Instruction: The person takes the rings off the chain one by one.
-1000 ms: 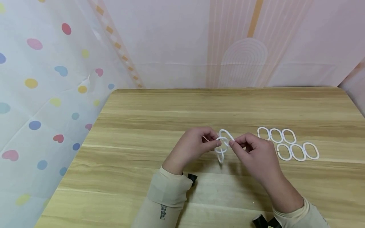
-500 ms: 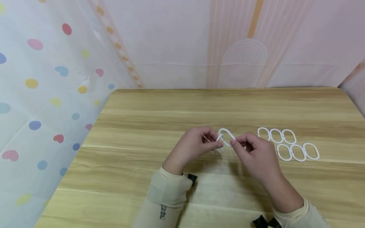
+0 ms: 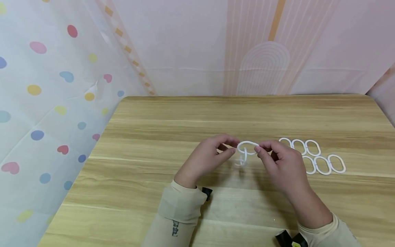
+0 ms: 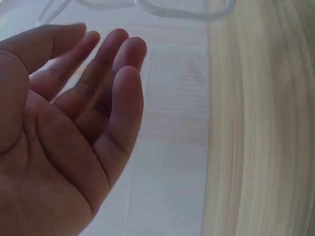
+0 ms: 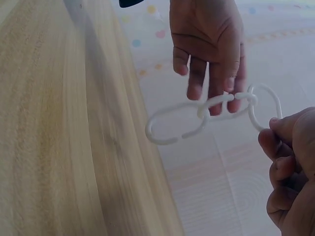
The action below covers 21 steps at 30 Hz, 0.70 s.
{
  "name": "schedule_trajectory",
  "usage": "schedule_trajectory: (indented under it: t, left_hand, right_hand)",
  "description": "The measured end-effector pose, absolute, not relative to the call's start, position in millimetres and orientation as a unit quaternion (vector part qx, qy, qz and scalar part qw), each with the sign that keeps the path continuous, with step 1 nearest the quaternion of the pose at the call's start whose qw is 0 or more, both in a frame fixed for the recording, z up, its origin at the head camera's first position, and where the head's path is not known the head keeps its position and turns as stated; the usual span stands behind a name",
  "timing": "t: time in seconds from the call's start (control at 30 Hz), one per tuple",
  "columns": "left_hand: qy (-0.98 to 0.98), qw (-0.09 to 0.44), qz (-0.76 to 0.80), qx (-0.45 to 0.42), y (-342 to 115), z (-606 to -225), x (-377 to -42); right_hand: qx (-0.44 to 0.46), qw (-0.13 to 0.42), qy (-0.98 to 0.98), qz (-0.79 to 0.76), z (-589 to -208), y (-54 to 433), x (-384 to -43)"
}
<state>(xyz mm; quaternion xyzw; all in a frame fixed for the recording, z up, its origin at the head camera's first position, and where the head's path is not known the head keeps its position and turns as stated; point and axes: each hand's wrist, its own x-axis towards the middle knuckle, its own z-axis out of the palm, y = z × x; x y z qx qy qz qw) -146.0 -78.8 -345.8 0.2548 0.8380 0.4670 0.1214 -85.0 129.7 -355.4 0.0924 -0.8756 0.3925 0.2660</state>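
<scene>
My right hand (image 3: 284, 163) pinches a white oval plastic ring (image 3: 247, 142) by its right end, between thumb and index finger. Two more white rings hang linked from it; the right wrist view shows the middle ring (image 5: 216, 100) and the end ring (image 5: 165, 141), both with a small gap in the loop. In the head view the lower part of this short chain is blurred. My left hand (image 3: 210, 157) is beside the chain, fingers loosely bent and thumb apart. Nothing is in its grasp, and its fingertips are right at the held ring's left end.
On the wooden table (image 3: 154, 137) to the right lie more white rings in two rows, an upper row (image 3: 313, 141) and a lower row (image 3: 338, 172), partly behind my right hand. A patterned cloth (image 3: 191, 51) hangs behind the table. Black devices (image 3: 283, 238) sit at the wrists.
My left fingers have let go of the chain and moved slightly apart. The ring in my right hand has tipped flatter and shifted a little right, with the other rings now hanging beneath it.
</scene>
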Motion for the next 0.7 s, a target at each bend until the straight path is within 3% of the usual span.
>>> schedule_trajectory:
  t: [0.4, 0.7]
  left_hand:
    - [0.830, 0.125, 0.459, 0.292, -76.3, -349.2, -146.2]
    - [0.835, 0.129, 0.476, 0.243, -77.8, -345.0, -145.4]
  right_hand:
    - [0.129, 0.250, -0.879, 0.385, -357.5, 125.7, -85.1]
    - [0.113, 0.262, -0.877, 0.388, -356.9, 128.7, -85.2]
